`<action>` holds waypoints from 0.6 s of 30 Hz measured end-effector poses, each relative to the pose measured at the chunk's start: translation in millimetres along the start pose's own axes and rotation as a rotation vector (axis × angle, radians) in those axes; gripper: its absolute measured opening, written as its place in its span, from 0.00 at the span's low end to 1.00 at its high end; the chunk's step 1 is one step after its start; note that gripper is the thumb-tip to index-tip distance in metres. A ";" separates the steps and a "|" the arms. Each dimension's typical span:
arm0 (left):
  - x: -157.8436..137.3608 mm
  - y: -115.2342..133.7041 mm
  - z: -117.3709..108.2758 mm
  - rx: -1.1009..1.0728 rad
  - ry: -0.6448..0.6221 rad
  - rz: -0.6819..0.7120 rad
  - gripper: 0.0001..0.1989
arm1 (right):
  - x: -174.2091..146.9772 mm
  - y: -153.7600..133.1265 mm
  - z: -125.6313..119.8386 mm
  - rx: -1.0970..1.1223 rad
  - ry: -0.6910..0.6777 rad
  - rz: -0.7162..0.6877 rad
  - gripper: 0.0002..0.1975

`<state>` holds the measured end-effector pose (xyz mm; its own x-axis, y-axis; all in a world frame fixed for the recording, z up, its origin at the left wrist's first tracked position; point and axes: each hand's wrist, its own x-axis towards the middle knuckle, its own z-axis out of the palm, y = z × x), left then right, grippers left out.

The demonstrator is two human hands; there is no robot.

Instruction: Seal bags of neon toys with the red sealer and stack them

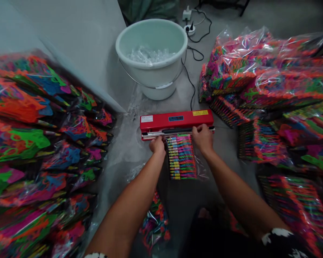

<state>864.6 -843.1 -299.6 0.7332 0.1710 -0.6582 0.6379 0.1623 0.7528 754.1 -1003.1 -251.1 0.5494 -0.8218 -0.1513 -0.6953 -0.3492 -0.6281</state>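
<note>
A red bag sealer lies on the floor in front of me, its long bar running across its near side. A clear plastic bag holds rows of thin, brightly coloured sticks that look like pens, and its far edge meets the sealer's bar. My left hand is closed at the bag's far left corner, by the bar. At the far right corner, the fingers of my right hand pinch the bag close to the bar. My fingertips are partly hidden on both sides.
Beyond the sealer stands a pale bucket with crumpled clear plastic inside. A black cable runs back to a power strip. Filled bags are piled on the right, more colourful packs on the left. Another bag lies below my left forearm.
</note>
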 end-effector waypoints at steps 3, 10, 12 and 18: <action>-3.2 2.9 -0.9 -0.036 -0.006 -0.014 0.07 | 6.6 -29.8 0.5 -0.345 -0.194 -0.324 0.17; -10.7 24.5 -29.0 0.283 -0.074 0.143 0.02 | 19.1 -49.2 13.3 -0.670 -0.508 -0.492 0.21; -7.4 37.6 -32.6 0.504 -0.086 0.351 0.03 | 21.6 -50.0 13.8 -0.674 -0.554 -0.492 0.20; 22.1 75.8 -2.2 1.084 -0.104 0.466 0.15 | 25.3 -56.7 12.2 -0.679 -0.604 -0.464 0.21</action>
<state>928.6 -824.9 -257.1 0.9314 -0.0921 -0.3521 0.1345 -0.8118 0.5683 813.1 -998.6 -228.6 0.8428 -0.2412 -0.4811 -0.3669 -0.9115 -0.1858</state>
